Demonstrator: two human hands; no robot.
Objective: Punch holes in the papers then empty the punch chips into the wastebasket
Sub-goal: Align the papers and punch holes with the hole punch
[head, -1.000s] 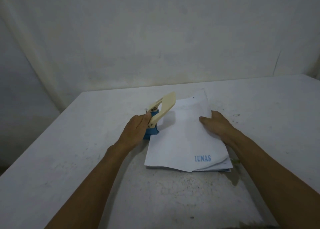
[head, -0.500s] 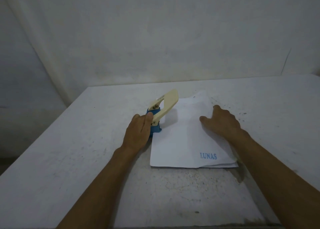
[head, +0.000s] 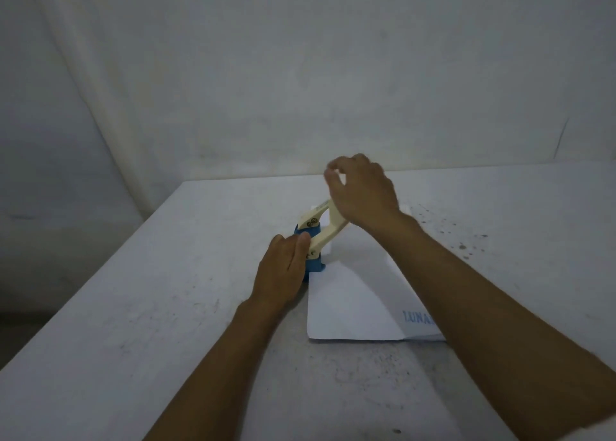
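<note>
A hole punch (head: 316,261) with a blue base and a raised cream lever stands on the white table (head: 160,314), at the left edge of a stack of white papers (head: 350,300) whose edge sits in its slot. My left hand (head: 283,270) grips the blue base from the left, thumb against the lever's hinge. Above the lever's upper end, my right hand (head: 361,194) has its palm over the lever and its fingers loosely curled and apart; the lever's tip is hidden beneath it. Blue printed letters show on the top sheet near my right forearm.
A plain white wall stands behind the table. Dark specks (head: 466,244) dot the tabletop to the right of the papers. The table's left edge (head: 100,274) drops off to a dim floor. No wastebasket is in view.
My right hand has left the papers and risen to the top of the punch lever. My left hand stays on the punch base. The papers lie as before.
</note>
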